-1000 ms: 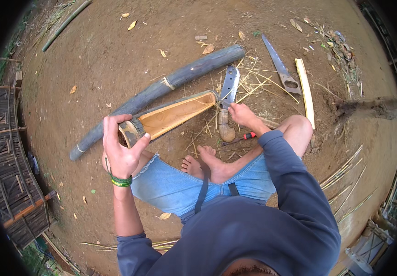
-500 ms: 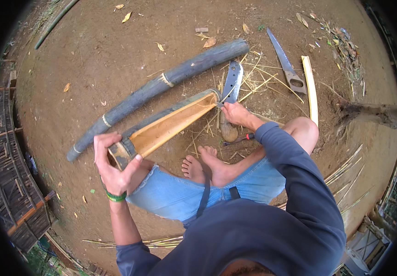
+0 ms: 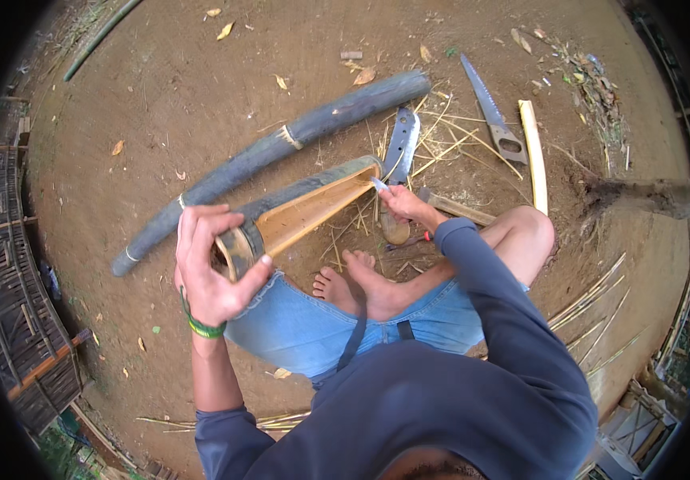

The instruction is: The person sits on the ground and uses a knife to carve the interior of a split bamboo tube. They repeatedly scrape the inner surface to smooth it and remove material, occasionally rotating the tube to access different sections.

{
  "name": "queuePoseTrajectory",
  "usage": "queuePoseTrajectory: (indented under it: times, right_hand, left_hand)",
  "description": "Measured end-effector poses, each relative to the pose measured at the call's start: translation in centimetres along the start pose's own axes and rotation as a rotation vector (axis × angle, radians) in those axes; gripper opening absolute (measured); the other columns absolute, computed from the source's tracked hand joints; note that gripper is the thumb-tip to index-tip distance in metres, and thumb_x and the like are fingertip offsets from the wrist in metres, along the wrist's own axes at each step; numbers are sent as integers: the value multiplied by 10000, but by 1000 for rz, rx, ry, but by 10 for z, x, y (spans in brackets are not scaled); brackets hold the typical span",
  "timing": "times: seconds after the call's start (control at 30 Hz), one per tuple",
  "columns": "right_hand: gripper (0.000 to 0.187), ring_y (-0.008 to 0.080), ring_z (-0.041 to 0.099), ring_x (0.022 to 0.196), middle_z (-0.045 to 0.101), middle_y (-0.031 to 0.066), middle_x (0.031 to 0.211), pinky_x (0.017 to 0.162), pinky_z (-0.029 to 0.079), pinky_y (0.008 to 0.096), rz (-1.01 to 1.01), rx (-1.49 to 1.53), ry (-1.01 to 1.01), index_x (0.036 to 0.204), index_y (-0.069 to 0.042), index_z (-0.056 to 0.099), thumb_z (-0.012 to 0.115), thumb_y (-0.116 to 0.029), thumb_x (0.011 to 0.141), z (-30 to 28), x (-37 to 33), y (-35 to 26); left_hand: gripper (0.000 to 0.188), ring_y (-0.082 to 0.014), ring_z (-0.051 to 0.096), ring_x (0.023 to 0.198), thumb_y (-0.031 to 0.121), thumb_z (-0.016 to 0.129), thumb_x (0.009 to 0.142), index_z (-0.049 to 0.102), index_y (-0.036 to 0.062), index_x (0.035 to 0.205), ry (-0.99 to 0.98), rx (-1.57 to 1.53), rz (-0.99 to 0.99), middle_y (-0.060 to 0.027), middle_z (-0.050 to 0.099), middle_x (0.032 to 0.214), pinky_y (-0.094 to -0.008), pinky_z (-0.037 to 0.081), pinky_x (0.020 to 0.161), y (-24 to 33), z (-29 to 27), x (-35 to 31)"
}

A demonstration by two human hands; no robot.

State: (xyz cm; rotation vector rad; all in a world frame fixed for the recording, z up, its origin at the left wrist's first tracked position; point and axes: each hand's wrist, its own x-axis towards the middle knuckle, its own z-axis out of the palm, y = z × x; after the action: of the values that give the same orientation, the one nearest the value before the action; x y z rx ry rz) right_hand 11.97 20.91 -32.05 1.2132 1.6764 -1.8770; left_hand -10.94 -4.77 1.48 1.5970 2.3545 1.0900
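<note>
A thick dark bamboo section [image 3: 311,186] with a long opening cut in its side, pale inside, slants across in front of my shins. My left hand [image 3: 215,264] is closed round its near left end, fingers over the top and thumb below. At the far right end, my right hand [image 3: 406,203] grips a small knife [image 3: 378,184]. Its short blade points at the end of the opening; whether it touches the bamboo I cannot tell. Most of the knife's handle is hidden in my fist. Just beyond lies a big machete [image 3: 402,144] on the ground.
A longer dark bamboo pole [image 3: 273,150] lies beyond the section. To the right are a handsaw [image 3: 492,112], a pale split bamboo strip [image 3: 534,156] and thin shavings [image 3: 449,144]. A wooden piece [image 3: 461,208] lies by my right knee. My bare feet [image 3: 349,288] are below the section.
The bamboo section has rolled, so its opening looks narrower and faces more toward me. My left hand now reaches further over its end. The knife's blade shows more clearly.
</note>
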Motion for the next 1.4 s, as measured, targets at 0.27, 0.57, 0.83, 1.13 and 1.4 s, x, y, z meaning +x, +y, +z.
queuePoseTrajectory:
  times: [0.27,0.57,0.83,1.13,1.4]
  right_hand:
    - [380,469,675,939,702,281,954,872,525,534,-342,-748,345,1045,17,657,497,-327,1042,-24,-40,-10]
    - [424,460,679,979,710,281,992,908,528,537,-322,-856,243,1027,30,687,468,-333,1044,-13,-7,-9]
    - [396,471,692,861,701,298,893,787,560,525,-454,-1107,-71,977,43,671,497,-308,1032,-34,23,-18]
    - [304,509,655,826,664,300,825,741,514,574,-388,-559,304,962,16,609,507,-257,1046,14,2,12]
    - [345,489,673,877,692,294,924,780,512,580,-196,-172,299,1042,10,623,488,-308,1050,21,-1,4]
  left_hand:
    - [491,-354,594,1000,167,831,593,638,25,1022,-36,54,87,-168,604,1028,-442,475,876,15,-2,-6]
    - [504,-347,584,970,197,850,567,669,43,1011,-48,64,127,-167,619,1060,-437,481,833,4,-4,-26]
    - [507,-309,598,929,230,882,531,687,92,979,-66,50,193,-149,641,1087,-421,484,751,-15,-5,-30]
    - [504,-309,621,916,236,878,542,683,85,981,-25,14,34,-151,655,1060,-415,511,757,-22,-2,-28]
    - [496,-311,603,992,168,847,626,630,13,1045,38,-53,-60,-151,611,1044,-407,487,873,-7,2,-3]
